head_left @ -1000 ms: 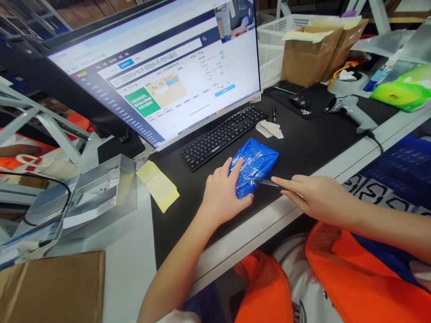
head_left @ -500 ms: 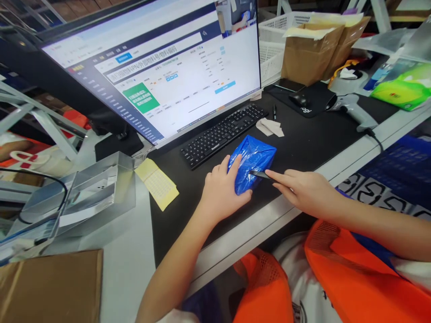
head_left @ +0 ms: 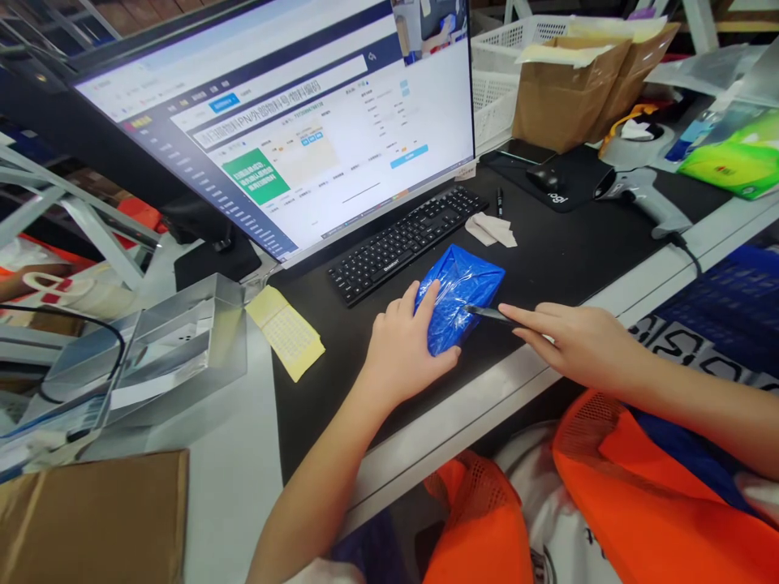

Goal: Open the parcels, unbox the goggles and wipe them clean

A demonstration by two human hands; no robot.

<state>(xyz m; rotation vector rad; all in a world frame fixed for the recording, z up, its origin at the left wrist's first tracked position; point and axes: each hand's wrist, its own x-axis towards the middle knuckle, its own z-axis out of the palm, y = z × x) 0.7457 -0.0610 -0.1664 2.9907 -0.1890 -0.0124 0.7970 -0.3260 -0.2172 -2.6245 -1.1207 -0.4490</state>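
Note:
A small blue plastic packet (head_left: 462, 288) lies on the black desk mat (head_left: 548, 259) just in front of the keyboard (head_left: 405, 242). My left hand (head_left: 405, 349) rests flat on the packet's left side, fingers spread, pinning it down. My right hand (head_left: 578, 341) holds a thin dark blade (head_left: 487, 313) with the index finger stretched along it. The blade's tip touches the packet's right side.
A large monitor (head_left: 292, 122) stands behind the keyboard. At the right are a folded tissue (head_left: 492, 229), pen (head_left: 500, 201), mouse (head_left: 544, 178) on a pad, barcode scanner (head_left: 639, 199), brown boxes (head_left: 565, 89) and white baskets (head_left: 496, 81). A yellow label pad (head_left: 285, 332) and metal tray (head_left: 164, 349) sit left.
My right hand first pushed the blade left across the packet, then drew it back a little to the right. My left hand stayed pressed on the packet.

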